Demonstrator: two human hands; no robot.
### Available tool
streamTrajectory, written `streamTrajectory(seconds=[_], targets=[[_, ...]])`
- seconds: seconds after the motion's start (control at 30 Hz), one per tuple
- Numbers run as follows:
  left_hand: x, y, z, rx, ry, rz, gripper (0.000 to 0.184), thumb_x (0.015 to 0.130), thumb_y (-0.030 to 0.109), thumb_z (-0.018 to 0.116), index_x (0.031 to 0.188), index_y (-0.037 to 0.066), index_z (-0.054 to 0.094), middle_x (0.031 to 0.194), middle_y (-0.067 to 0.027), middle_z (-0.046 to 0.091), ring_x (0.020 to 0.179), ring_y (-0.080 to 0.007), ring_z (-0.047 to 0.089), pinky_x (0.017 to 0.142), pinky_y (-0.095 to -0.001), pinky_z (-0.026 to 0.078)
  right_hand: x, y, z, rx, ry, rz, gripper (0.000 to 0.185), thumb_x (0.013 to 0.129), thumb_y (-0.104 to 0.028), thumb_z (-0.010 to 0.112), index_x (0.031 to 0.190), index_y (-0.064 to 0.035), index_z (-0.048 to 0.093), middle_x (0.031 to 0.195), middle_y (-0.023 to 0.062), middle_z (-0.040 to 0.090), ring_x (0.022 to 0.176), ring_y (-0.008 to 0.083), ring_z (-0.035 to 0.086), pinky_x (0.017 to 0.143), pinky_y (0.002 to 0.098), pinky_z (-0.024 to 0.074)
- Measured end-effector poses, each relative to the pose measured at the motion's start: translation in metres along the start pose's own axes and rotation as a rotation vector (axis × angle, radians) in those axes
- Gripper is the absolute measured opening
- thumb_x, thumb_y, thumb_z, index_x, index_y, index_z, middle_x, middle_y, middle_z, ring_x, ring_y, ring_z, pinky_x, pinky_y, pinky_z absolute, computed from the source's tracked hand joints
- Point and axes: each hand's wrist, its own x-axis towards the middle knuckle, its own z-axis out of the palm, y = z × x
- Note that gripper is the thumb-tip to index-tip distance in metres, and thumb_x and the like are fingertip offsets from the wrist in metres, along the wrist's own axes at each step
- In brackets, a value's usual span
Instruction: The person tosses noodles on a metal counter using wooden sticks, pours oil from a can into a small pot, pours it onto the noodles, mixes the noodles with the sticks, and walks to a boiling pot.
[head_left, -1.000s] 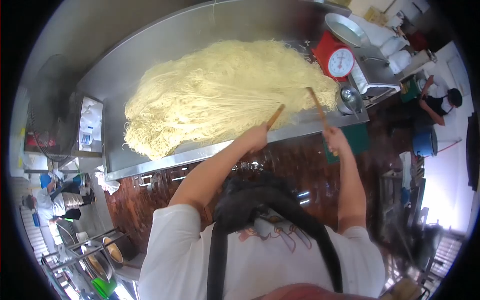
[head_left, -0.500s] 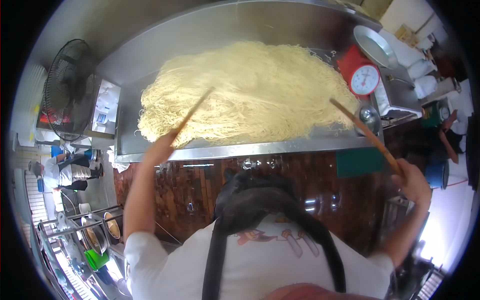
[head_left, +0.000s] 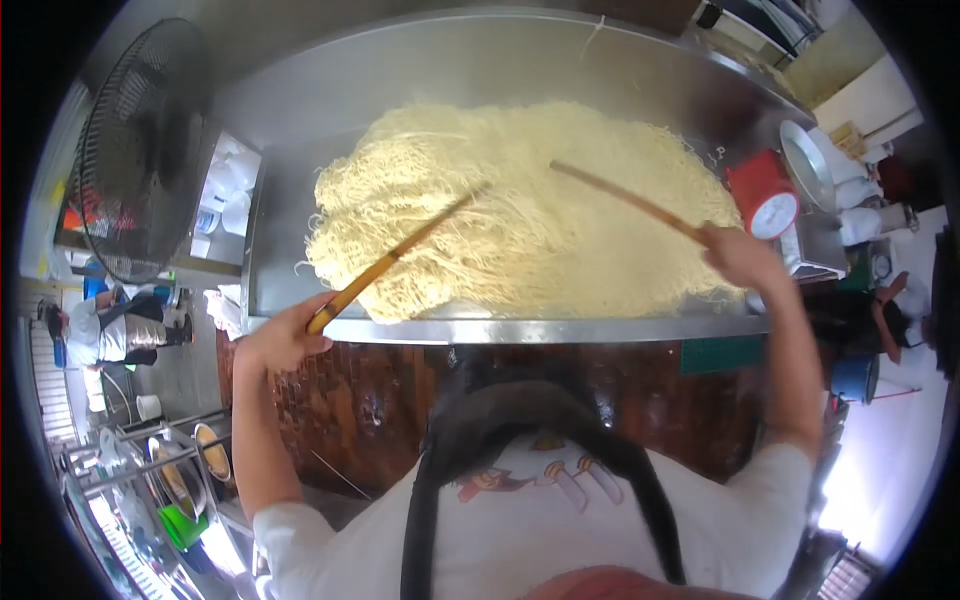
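Observation:
A wide heap of pale yellow noodles (head_left: 480, 230) covers much of a metal tray (head_left: 400, 331). My left hand (head_left: 285, 340), at the tray's front left edge, is closed round a wooden stick (head_left: 400, 248); its far tip reaches over the middle of the noodles. In my right hand (head_left: 745, 258), above the right end of the heap, is a second wooden stick (head_left: 635, 202). That one points left, with its tip over the upper middle of the heap. Whether either tip touches the noodles I cannot tell. A haze hangs over the heap.
A large fan (head_left: 145, 150) stands left of the tray. To the right is a red dial scale (head_left: 765, 197) with a metal pan (head_left: 806, 165). Two other people (head_left: 120, 330) are further off, one on each side. A rack with bowls (head_left: 212, 450) stands lower left.
My right hand has swung up and inward, bringing its stick over the noodles. My left hand has moved down and left. The view has shifted, and the noodles on the left look more bunched.

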Motion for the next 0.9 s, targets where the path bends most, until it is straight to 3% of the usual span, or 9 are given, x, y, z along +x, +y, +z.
streamTrajectory(seconds=[0.07,0.17,0.23,0.27,0.43,0.57,0.63,0.73,0.9], targets=[[0.028,-0.022,0.005,0.025,0.131,-0.114,0.066,0.083,0.004,0.064,0.147,0.009,0.045,0.118,-0.0236,0.066,0.107,-0.0328,0.066,0.092,-0.0388,0.05,0.114,-0.008,0.089,0.067,-0.061,0.038,0.035,0.092,-0.015,0.057,0.122,0.0006,0.056,0.113,0.0263,0.067,0.107,0.0419,0.064,0.092,0.0503,0.0499],[0.177,-0.089,0.074,0.07,0.314,0.35,0.067,0.083,-0.001,0.053,0.148,0.006,0.039,0.122,-0.0315,0.061,0.118,-0.0421,0.059,0.099,-0.0471,0.047,0.231,-0.1,0.156,0.443,0.058,0.007,0.043,0.095,-0.016,0.054,0.134,0.0015,0.054,0.124,0.0266,0.063,0.111,0.0433,0.062,0.098,0.0485,0.0481],[0.217,-0.018,0.06,0.048,0.195,0.192,0.066,0.087,0.006,0.058,0.149,0.0,0.036,0.117,-0.0302,0.064,0.105,-0.042,0.065,0.087,-0.0466,0.052,0.254,-0.18,0.144,0.512,0.144,-0.134,0.045,0.096,-0.017,0.053,0.138,-0.0002,0.051,0.118,0.0279,0.064,0.108,0.044,0.062,0.095,0.0497,0.0481],[0.261,-0.031,0.066,-0.08,0.297,0.413,0.067,0.088,0.011,0.061,0.15,0.002,0.035,0.109,-0.0266,0.067,0.088,-0.0376,0.069,0.079,-0.0448,0.054,0.25,-0.196,0.145,0.586,0.159,-0.124,0.039,0.097,-0.018,0.053,0.132,-0.0004,0.053,0.114,0.0273,0.065,0.105,0.0438,0.063,0.091,0.0503,0.0481],[0.227,-0.065,0.05,-0.391,0.088,0.364,0.061,0.091,0.009,0.06,0.147,0.005,0.04,0.095,-0.0101,0.06,0.076,-0.0166,0.06,0.068,-0.0325,0.052,0.195,-0.2,0.161,0.628,0.329,-0.082,0.027,0.099,-0.023,0.053,0.116,-0.0019,0.058,0.096,0.0213,0.067,0.09,0.0396,0.065,0.078,0.0473,0.0501],[0.243,-0.028,0.093,-0.445,0.12,0.25,0.063,0.09,0.014,0.062,0.149,0.007,0.038,0.092,-0.0113,0.062,0.065,-0.0181,0.061,0.057,-0.0329,0.05,0.192,-0.245,0.219,0.644,0.515,-0.096,0.031,0.099,-0.028,0.056,0.118,-0.0033,0.058,0.086,0.0137,0.065,0.074,0.029,0.062,0.068,0.0411,0.0498],[0.206,0.022,0.05,-0.577,0.055,0.244,0.066,0.09,0.013,0.063,0.15,0.008,0.036,0.082,-0.0075,0.059,0.056,-0.0147,0.056,0.049,-0.0308,0.045,0.173,-0.271,0.129,0.94,0.194,0.102,0.034,0.099,-0.029,0.057,0.121,-0.0034,0.058,0.085,0.0117,0.064,0.069,0.0248,0.06,0.066,0.0395,0.0495],[0.163,0.034,-0.003,-0.615,0.055,0.303,0.072,0.09,0.011,0.065,0.153,0.01,0.031,0.069,-0.001,0.053,0.043,-0.0101,0.045,0.038,-0.0276,0.036,0.137,-0.248,0.069,0.84,0.402,0.012,0.037,0.099,-0.03,0.057,0.123,-0.0018,0.058,0.084,0.0115,0.063,0.069,0.0225,0.06,0.065,0.0393,0.0495],[0.086,-0.097,-0.053,-0.202,0.06,0.06,0.072,0.084,0.006,0.069,0.151,0.011,0.04,0.077,-0.0044,0.058,0.05,-0.0108,0.049,0.044,-0.0288,0.039,0.047,-0.127,0.112,0.557,0.251,0.127,0.037,0.096,-0.026,0.06,0.119,0.0021,0.056,0.102,0.0265,0.065,0.094,0.0432,0.062,0.082,0.0463,0.0487]])
